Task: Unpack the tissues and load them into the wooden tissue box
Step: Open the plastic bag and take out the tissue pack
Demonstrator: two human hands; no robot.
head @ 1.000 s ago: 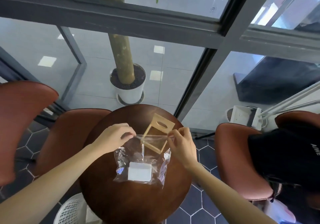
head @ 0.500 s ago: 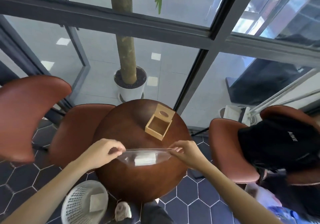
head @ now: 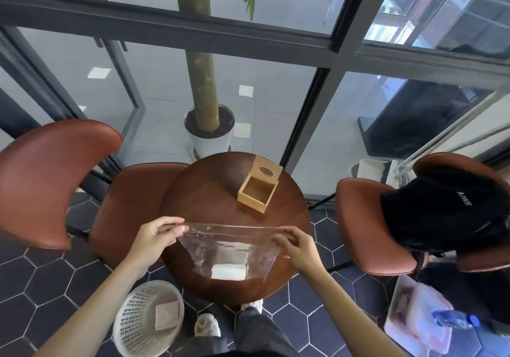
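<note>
A clear plastic bag [head: 220,249] hangs above the round wooden table [head: 204,199], stretched between both hands. My left hand [head: 154,236] pinches its top left corner and my right hand [head: 295,245] pinches its top right corner. A white tissue pack [head: 228,271] lies at the bottom of the bag. The wooden tissue box [head: 258,192] stands open on the far right part of the table. Its lid [head: 266,170], with an oval slot, leans up behind it.
A white mesh wastebasket [head: 143,320] holding a scrap stands on the floor at lower left. Brown chairs stand left [head: 52,180] and right [head: 369,224], the right one with a black backpack [head: 441,210]. A potted tree [head: 208,130] stands behind the glass.
The view has pulled back and down. The bag, held flat before, now hangs lower between my hands with the tissue pack dropped to its bottom, nearer to me than the box.
</note>
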